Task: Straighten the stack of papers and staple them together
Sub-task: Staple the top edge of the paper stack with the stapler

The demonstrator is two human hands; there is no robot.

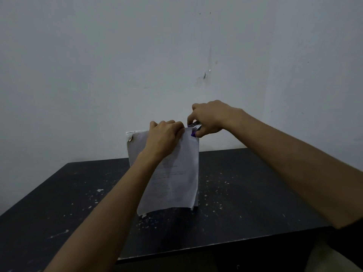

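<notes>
Basically both forearms reach out over the dark table (245,203), which is speckled with pale flecks. Below the hands the stack of papers (176,173) stands upright, bottom edge on the tabletop; the lower left corner looks curled or torn, so sheets may not be flush. Left hand (166,137) is curled over the top edge, pinching the stack near the middle. Just right of it, right hand (209,119) is closed around a small purple stapler (194,129) that sits on the top right corner.

Risks, as a guess: held in the air with no backing, the stack could slip or fan when squeezed, so the staple catches only some sheets. The stapler sits very near the corner and could tear out. Left fingertips are close to it. Can't tell if it has fired. Beyond the hands, a plain wall (117,65).
</notes>
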